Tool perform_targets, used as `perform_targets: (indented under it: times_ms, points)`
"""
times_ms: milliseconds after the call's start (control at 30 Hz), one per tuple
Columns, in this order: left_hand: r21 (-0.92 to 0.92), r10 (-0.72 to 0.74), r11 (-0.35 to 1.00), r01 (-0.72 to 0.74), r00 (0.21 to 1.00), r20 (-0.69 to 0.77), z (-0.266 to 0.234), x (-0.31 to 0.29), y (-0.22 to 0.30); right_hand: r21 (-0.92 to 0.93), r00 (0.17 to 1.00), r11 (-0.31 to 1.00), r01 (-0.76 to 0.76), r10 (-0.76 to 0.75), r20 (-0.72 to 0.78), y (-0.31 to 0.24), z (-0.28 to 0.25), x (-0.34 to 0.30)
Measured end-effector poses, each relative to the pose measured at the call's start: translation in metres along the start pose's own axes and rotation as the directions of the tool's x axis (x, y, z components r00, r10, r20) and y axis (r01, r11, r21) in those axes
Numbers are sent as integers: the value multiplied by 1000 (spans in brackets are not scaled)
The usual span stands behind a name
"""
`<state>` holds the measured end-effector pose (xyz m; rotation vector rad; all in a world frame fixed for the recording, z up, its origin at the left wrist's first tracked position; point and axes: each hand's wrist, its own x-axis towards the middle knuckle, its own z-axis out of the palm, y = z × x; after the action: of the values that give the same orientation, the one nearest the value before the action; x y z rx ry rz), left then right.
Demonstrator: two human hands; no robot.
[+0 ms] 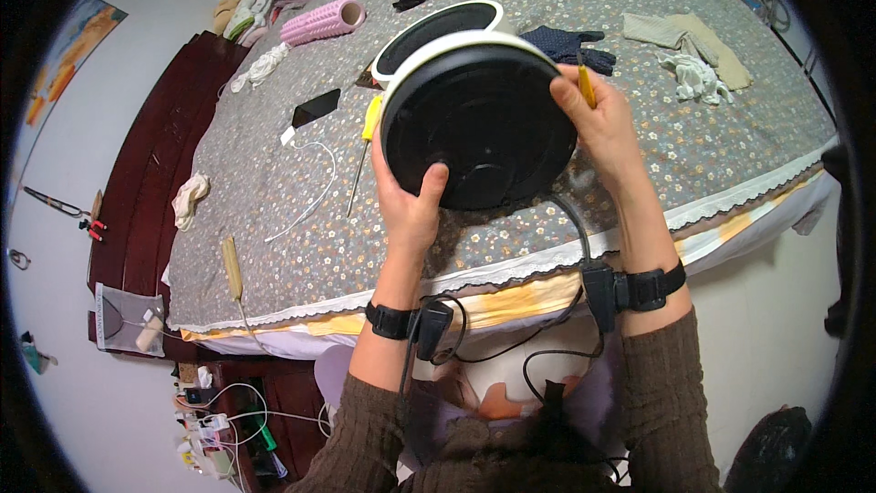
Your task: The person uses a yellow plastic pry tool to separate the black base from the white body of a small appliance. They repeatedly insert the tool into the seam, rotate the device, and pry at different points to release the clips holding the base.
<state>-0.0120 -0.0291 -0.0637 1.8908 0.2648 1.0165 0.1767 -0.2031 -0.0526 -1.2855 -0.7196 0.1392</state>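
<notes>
Both hands hold up a round appliance point(479, 123) with a black underside and a white rim, tilted toward me above the bed. My left hand point(411, 196) is closed on its lower left edge, the thumb on the black underside. My right hand point(598, 123) grips its right edge, with a slim yellow-handled tool point(586, 87) also between its fingers; the tool's tip is hard to make out. A white oval ring with a dark inside point(438, 36) lies just behind the appliance. To the left, a yellow-handled screwdriver point(370, 123) lies on the flowered bedcover.
On the bed point(301, 192) lie a black phone point(317, 108), a white cable point(333, 173), a pink foam roller point(324, 21), dark blue cloth point(570, 46) and pale clothes point(684, 36). Black cables hang from my wrist straps. A cluttered bedside cabinet point(283, 393) stands lower left.
</notes>
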Motion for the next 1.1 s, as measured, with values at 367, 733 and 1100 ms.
perform_targets:
  times_ms: [367,733,1100]
  points:
    - [8,20,1000,-21,993,116,-17,-20,-9,-164,900,985,-60,124,418,-15,-29,-33]
    - [39,20,999,-23,995,94,-14,-18,-4,-152,908,987,-49,107,405,-12,-30,-32]
    - [-7,-222,972,237,919,327,-48,-23,-8,-204,903,972,-116,189,386,-18,-30,-36]
